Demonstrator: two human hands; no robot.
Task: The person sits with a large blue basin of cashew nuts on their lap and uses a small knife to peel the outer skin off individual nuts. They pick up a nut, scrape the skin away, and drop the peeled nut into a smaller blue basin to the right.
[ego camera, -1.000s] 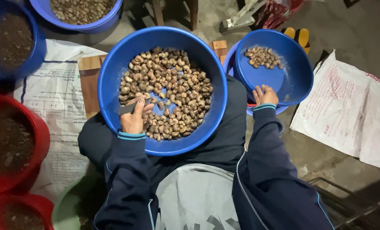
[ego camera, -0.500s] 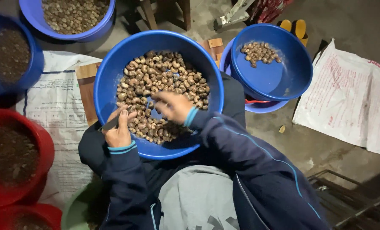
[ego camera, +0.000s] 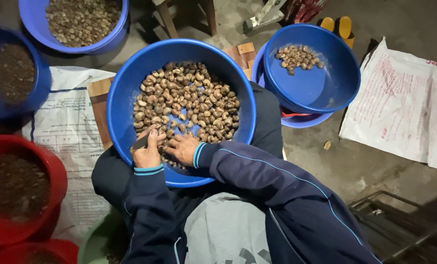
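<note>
The left hand (ego camera: 147, 152) is clenching its grip on a small dark blade (ego camera: 140, 143). Just beside it, the right hand (ego camera: 182, 148) is pinching brown nuts (ego camera: 186, 105) in the big round blue plastic basin (ego camera: 125, 93) balanced on the lap. Working this close, the blade could nick the fingers, or the basin could tip.

The bare concrete floor (ego camera: 375, 161) carries two printed sacks laid flat, one white sack (ego camera: 404, 107) at the right and another sack (ego camera: 67, 132) at the left. On it stand a blue basin (ego camera: 321, 93) (nested in a second one), red tubs (ego camera: 18, 186), further blue tubs (ego camera: 81, 24) and wooden blocks (ego camera: 240, 51).
</note>
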